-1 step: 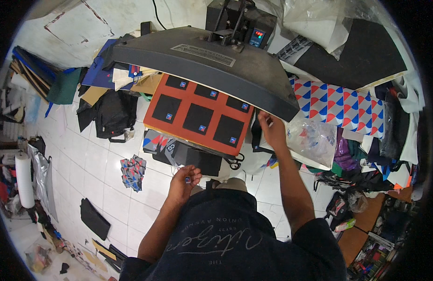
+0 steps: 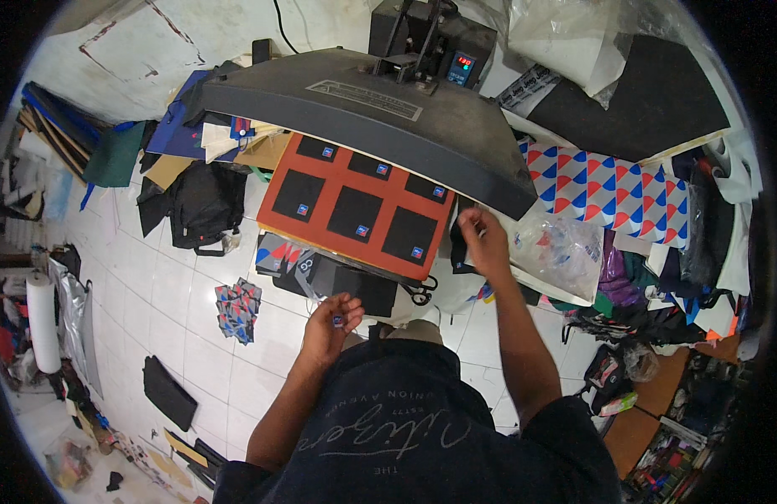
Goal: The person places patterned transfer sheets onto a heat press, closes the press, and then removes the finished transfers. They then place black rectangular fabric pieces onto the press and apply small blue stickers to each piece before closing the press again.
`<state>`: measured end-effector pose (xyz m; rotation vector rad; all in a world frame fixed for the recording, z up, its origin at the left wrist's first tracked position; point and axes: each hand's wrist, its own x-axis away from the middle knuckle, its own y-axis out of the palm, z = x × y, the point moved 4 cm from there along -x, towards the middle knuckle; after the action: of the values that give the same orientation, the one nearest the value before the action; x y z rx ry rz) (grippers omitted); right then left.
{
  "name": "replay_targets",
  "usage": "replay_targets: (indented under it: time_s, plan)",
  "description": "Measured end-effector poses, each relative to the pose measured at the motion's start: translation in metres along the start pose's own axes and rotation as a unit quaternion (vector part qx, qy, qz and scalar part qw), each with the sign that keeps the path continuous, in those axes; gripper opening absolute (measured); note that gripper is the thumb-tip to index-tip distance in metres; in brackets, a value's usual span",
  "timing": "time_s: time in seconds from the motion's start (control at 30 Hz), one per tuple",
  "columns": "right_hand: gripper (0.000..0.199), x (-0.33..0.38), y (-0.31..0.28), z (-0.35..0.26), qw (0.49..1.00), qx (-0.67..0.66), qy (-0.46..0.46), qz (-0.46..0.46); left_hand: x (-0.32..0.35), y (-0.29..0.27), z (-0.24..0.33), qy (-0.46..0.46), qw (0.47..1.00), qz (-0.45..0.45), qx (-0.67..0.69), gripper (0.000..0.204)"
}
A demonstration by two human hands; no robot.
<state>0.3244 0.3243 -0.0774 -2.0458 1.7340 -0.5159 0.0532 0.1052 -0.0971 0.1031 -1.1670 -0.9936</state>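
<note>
My left hand [image 2: 331, 326] is held palm up in front of my body, its fingers curled round a small blue label [image 2: 338, 321]. Beside the press's right edge, my right hand [image 2: 484, 244] has its fingers bent together; anything between them is too small to make out. It is close to a black piece of fabric [image 2: 459, 250]. On the red-orange pad [image 2: 318, 210] of the heat press lie several black squares [image 2: 355, 212], each bearing a small blue label near one corner. The raised upper plate [image 2: 355, 101] partly covers the far row.
Black and patterned pieces [image 2: 346, 281] lie under the pad's near edge, with black scissors [image 2: 420, 294] beside them. Patterned cutouts [image 2: 239, 310] and a black backpack [image 2: 208, 202] are on the tiled floor at left. A patterned sheet [image 2: 607, 189] and a clear plastic bag [image 2: 561, 248] are at right.
My right hand has shifted slightly left and toward me, its fingers drawn closer in. My left hand has moved very little and still holds the label.
</note>
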Motion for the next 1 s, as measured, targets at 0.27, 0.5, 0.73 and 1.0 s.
replay_targets:
  time_s: [0.27,0.5,0.73,1.0]
  plan:
    - [0.030,0.109,0.060,-0.110,0.984,-0.003,-0.063,-0.164,-0.012,0.070,-0.003,-0.020,0.993,-0.113,-0.026,0.039]
    - [0.030,0.124,0.051,-0.083,0.990,0.050,-0.089,-0.098,-0.024,0.107,-0.021,-0.036,0.981,-0.131,-0.142,0.039]
    - [0.022,0.127,0.035,-0.067,0.988,-0.026,0.009,-0.150,-0.020,0.126,-0.034,-0.048,0.973,-0.137,-0.182,0.045]
    - [0.019,0.128,0.020,-0.068,0.987,-0.097,0.022,-0.124,-0.022,0.141,-0.045,-0.073,0.971,-0.146,-0.173,0.047]
